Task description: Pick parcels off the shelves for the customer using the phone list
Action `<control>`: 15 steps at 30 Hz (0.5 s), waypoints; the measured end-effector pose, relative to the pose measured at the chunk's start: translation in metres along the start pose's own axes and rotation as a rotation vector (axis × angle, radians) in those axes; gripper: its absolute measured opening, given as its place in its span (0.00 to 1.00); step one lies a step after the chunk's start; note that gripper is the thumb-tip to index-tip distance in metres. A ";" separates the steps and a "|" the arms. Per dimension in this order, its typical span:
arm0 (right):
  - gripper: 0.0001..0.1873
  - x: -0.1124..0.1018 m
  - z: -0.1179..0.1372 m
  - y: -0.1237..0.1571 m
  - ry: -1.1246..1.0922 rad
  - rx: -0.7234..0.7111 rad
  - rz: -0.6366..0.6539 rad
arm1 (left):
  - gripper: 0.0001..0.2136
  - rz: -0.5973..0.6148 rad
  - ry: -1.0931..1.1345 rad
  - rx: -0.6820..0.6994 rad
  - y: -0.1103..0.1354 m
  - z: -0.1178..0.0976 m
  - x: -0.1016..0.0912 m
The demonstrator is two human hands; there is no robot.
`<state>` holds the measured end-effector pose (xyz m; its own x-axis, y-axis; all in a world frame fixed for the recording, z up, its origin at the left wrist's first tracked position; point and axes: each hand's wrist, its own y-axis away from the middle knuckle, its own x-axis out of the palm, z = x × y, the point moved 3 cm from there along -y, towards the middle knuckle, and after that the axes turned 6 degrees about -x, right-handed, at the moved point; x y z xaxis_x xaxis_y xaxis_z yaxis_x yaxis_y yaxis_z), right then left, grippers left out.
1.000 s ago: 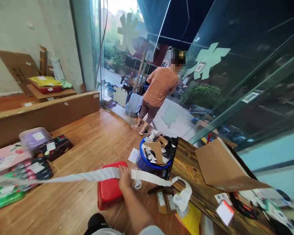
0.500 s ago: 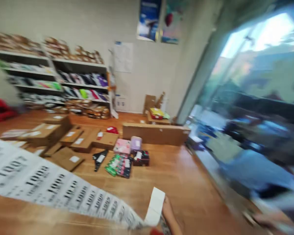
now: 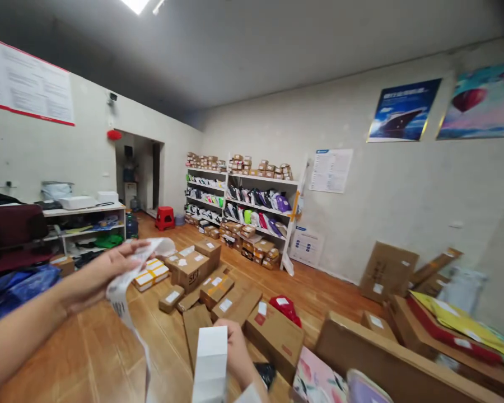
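Raised at the left, my left hand (image 3: 105, 271) grips a long white strip of number labels (image 3: 129, 322) between its thumb and fingers. The strip bends over the hand and hangs down past the bottom edge of the view; one printed number faces me. At the lower middle, my right hand (image 3: 239, 350) is closed on the side of a fan-folded stack of white labels (image 3: 210, 358), whose blank side is toward me. Whether strip and stack are joined is out of view.
Beyond my hands, cardboard boxes (image 3: 189, 270) and a red bag (image 3: 286, 309) lie on the wooden floor. Parcel shelves (image 3: 262, 178) line the far wall. At right stand a long cardboard box (image 3: 361, 358) and stacked parcels (image 3: 453, 330). A desk (image 3: 84, 210) is at left.
My view has swung left and up, away from the window. The label strip, stretched across the lower left before, now hangs slack from my left hand, which has come into view.
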<state>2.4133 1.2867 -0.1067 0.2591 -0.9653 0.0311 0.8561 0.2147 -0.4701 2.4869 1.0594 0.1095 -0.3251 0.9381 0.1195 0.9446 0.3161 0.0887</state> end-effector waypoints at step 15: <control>0.13 0.233 -0.118 -0.340 -0.243 0.006 0.292 | 0.21 -0.132 -0.274 0.253 -0.290 0.079 -0.100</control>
<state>2.1295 0.9707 -0.0440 0.5904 -0.8002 0.1055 0.7330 0.4769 -0.4850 2.2491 0.8851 -0.0062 -0.4522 0.8795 -0.1481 0.8882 0.4290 -0.1646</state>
